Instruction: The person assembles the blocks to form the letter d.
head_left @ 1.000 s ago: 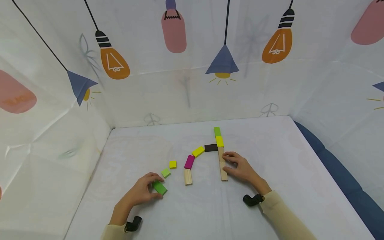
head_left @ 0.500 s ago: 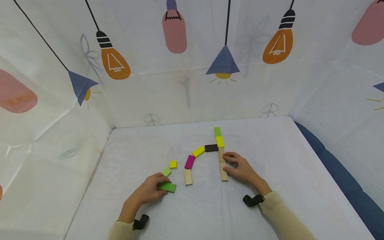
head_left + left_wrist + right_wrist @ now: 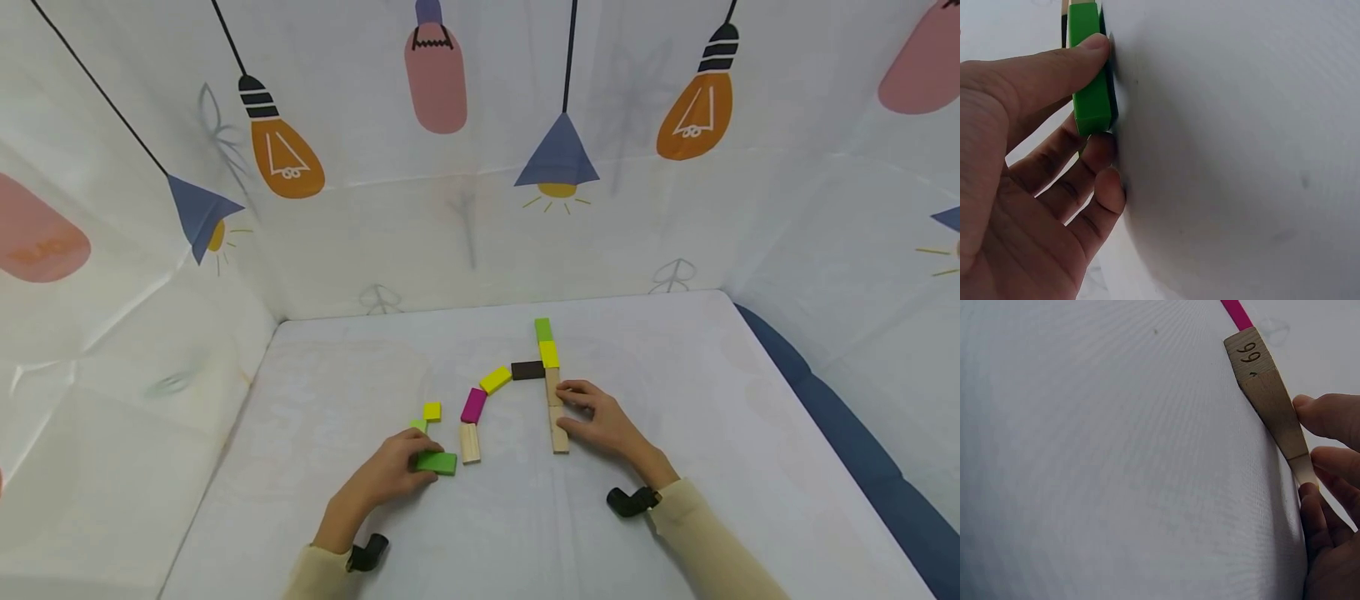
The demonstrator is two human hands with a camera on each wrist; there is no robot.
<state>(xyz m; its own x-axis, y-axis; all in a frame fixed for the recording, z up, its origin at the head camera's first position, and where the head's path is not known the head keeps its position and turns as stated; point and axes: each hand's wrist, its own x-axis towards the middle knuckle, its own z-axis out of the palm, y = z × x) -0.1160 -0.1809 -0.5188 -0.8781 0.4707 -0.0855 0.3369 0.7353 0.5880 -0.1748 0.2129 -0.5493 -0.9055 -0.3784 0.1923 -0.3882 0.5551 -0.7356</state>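
Observation:
Low on the left in the head view, my left hand (image 3: pixel 382 477) pinches a green block (image 3: pixel 1091 94) between thumb and fingers, close over the white tabletop. The block's free end points right, just short of a plain wooden block (image 3: pixel 470 444). My right hand (image 3: pixel 606 427) touches the right side of a column with its thumb and fingertips. Two plain wooden blocks form the column's near part; the nearer one (image 3: pixel 559 432) carries a number on its end (image 3: pixel 1249 356). Beyond them lie a yellow block (image 3: pixel 550 354) and a light green block (image 3: pixel 543 329).
A curved row of a magenta block (image 3: pixel 473 406), a yellow block (image 3: pixel 496 380) and a dark brown block (image 3: pixel 528 370) links the plain block to the column. Left of it are a small yellow block (image 3: pixel 432 412) and a partly hidden light green block (image 3: pixel 418 425).
My left hand has carried the green block rightward toward the plain wooden block and turned it from slanted to nearly level across the view. The right hand has stayed at the column.

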